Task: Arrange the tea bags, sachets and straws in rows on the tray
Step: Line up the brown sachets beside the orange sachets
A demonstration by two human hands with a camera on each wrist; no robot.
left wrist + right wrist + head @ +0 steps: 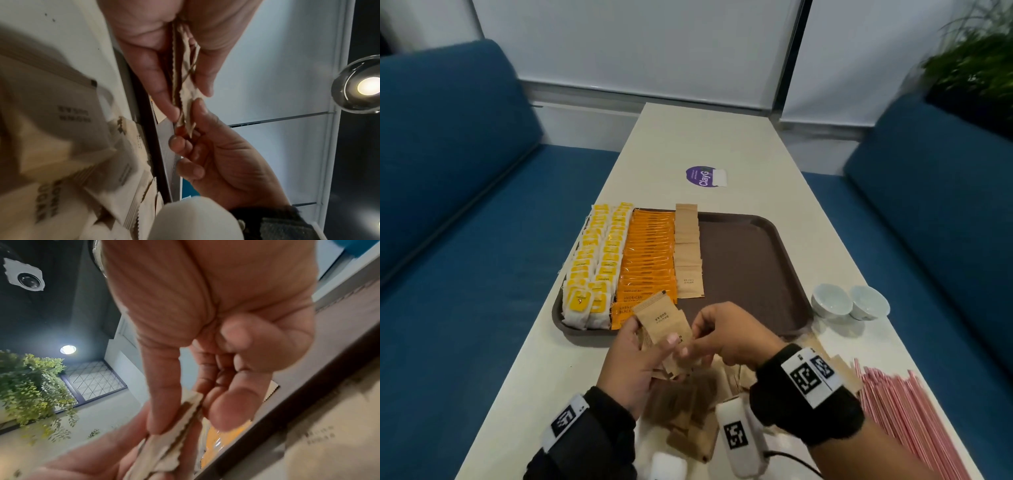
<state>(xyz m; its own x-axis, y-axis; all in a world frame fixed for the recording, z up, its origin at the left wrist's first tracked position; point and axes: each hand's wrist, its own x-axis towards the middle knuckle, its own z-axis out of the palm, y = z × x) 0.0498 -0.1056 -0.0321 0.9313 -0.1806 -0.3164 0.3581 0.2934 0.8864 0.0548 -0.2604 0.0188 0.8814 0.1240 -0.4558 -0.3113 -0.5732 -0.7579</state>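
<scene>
Head view: I see my left hand [635, 363] holding a fanned stack of brown sugar sachets [664, 323] just above the near rim of the brown tray [753, 260], thumb and fingers clamped on it. My right hand [726, 334] pinches the stack's right edge w/ thumb and fingertips. On the tray, left to right: two rows of yellow tea bags [594, 260], a row of orange sachets [649, 257], then a row of brown sachets [688, 251]; the tray's right half is bare. More loose brown sachets [688, 407] lie on the tabletop [722, 137] under my wrists. Pink straws [904, 414] lie at the near right; two white bowls [849, 301] sit just beside the tray's right rim.

Left wrist view: stack [180, 78] seen edge-on, squeezed btwn left fingers [156, 78] and thumb; right hand [222, 159] grips its lower end. Loose sachets [72, 129] blurred at left.

Right wrist view: right fingers [162, 395] and thumb clamped on the stack's serrated edge [174, 434]; left hand [92, 456] below, blurry.
</scene>
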